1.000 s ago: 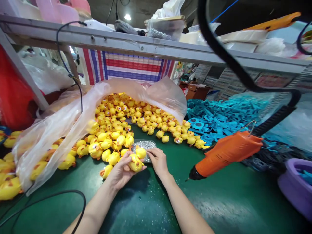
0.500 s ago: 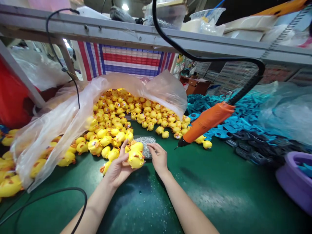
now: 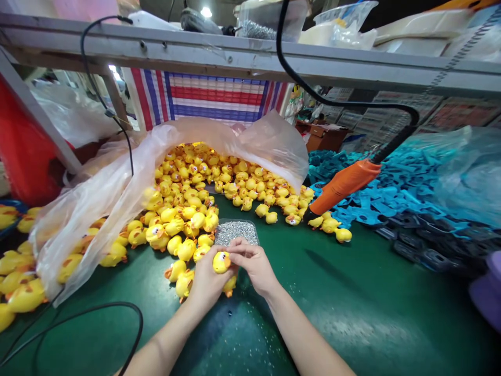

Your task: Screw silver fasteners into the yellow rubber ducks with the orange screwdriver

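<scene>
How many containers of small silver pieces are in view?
2: a shallow tray on the green table, just beyond the left hand and right hand, and a clear box on the grey shelf above. More may be hidden.

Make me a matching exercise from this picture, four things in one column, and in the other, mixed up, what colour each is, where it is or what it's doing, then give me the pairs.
Things
1. Left hand
2. Hand tool
3. Small metal pieces
4. Tabletop

Descriptions
A. Orange, with a black cable
B. Green
C. Holding a yellow toy duck
D. Silvery, in a shallow tray

Pairs: 1-C, 2-A, 3-D, 4-B
</scene>
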Available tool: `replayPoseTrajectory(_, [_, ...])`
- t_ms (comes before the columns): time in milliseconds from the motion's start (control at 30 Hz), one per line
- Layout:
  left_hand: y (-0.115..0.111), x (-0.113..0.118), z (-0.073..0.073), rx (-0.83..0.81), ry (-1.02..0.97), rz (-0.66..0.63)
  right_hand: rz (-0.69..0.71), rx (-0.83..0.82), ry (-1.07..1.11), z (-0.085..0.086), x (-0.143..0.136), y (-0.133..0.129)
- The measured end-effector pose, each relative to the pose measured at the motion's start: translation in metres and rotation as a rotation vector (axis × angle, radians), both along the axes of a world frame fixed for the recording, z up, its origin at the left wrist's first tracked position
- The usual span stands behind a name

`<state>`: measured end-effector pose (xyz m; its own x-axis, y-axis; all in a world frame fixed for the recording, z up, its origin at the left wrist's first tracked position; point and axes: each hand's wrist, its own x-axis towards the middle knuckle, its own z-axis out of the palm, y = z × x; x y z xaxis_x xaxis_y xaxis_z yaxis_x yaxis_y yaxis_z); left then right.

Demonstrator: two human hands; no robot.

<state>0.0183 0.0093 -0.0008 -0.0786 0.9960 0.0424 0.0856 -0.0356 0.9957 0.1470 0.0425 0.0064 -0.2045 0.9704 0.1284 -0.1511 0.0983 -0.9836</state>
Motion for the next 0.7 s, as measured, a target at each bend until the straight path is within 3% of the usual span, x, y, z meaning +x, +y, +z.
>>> replayPoseTrajectory(100, [0.0023,-0.0007,-0.0037,0.029,0.109,-0.006,0.064,0.015,-0.041,-0.0021,-0.0053,-0.005])
replayPoseTrajectory(400, [0.0024,-0.0047,-0.0037,-0.011,0.294,0.088,0.048,0.19,-0.3,-0.0083,-0.0069,-0.0095])
replayPoseTrajectory(700, [0.0047,-0.0086,-0.0049,-0.031,0.408,0.082,0.103,0.169,-0.293,-0.0089,-0.007,-0.0079])
